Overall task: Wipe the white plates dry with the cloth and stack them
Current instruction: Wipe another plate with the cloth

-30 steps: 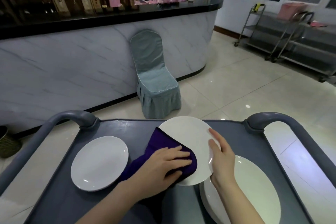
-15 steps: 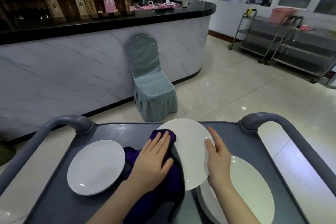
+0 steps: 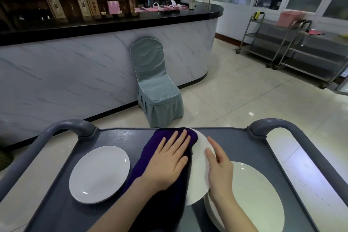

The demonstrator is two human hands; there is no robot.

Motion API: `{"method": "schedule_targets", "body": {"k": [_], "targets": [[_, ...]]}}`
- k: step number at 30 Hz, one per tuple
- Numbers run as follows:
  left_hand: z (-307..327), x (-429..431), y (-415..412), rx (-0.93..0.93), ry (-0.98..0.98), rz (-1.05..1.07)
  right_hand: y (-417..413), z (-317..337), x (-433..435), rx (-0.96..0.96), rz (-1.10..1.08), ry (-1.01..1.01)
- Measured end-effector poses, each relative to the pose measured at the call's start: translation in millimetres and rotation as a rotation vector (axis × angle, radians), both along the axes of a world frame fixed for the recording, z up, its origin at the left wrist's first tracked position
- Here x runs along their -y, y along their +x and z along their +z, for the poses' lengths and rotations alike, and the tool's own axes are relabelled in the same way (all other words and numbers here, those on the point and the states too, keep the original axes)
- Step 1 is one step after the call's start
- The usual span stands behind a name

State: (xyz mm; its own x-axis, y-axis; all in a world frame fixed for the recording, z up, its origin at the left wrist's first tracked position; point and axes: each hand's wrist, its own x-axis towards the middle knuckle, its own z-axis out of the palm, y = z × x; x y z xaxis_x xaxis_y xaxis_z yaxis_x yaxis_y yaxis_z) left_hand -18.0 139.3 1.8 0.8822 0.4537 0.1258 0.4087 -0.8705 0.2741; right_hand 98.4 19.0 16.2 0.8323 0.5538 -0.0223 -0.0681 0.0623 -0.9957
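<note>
On a grey cart (image 3: 116, 137), the left hand (image 3: 169, 160) lies flat on a purple cloth (image 3: 160, 145) covering a plate (image 3: 199, 165). The right hand (image 3: 219, 171) grips that plate's right edge. A covered chair (image 3: 156, 84) stands against the far marble counter (image 3: 75, 66).

I've got just the one view, the wide-angle camera on the person's head, looking forward and tilted down. It sits close over the grey cart (image 3: 105, 213), so near that both forearms enter from the bottom edge and the left hand (image 3: 167, 164) and right hand (image 3: 219, 171) fill the lower middle. The cart's curved handles (image 3: 73, 125) bend at the sides from the wide lens. Further up, the view faces a marble-fronted bar (image 3: 84, 73) with a covered chair (image 3: 156, 88) before it, and metal trolleys (image 3: 293, 43) far off to the right.
</note>
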Motion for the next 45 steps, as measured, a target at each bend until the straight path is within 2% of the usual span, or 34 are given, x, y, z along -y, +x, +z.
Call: {"method": "schedule_targets", "body": {"k": [4,8,10,12,15,19,25,30,34,38,41,45], "targets": [[-10,10,-26,-0.016,-0.083,-0.023,17,3,2,-0.017,-0.084,0.007],[-14,46,-26,0.009,-0.141,-0.135,10,-2,0,-0.045,-0.098,-0.011],[-15,51,-17,0.023,-0.066,-0.133,0,-3,-2,-0.052,-0.074,-0.003],[-13,42,-8,0.047,-0.006,-0.079,-10,-6,-2,-0.073,-0.052,0.022],[-5,13,0,0.033,-0.079,0.042,-14,-4,-1,-0.076,-0.038,0.029],[-7,-5,-13,-0.024,-0.015,0.191,0,12,2,0.023,-0.065,0.03],[-13,52,-36,0.028,0.088,0.054,13,16,2,-0.009,-0.152,0.049],[-5,62,-16,0.037,0.056,-0.037,-17,1,2,-0.039,-0.026,-0.002],[2,22,-9,0.001,-0.022,0.027,-16,3,4,-0.076,-0.043,0.006],[5,4,-17,-0.052,0.029,0.143,1,19,4,-0.019,-0.088,0.037],[1,23,-33,-0.04,0.008,0.123,15,27,6,-0.016,-0.145,0.053],[-7,68,-42,-0.026,0.108,0.03,14,22,8,-0.016,-0.166,0.042]]}}
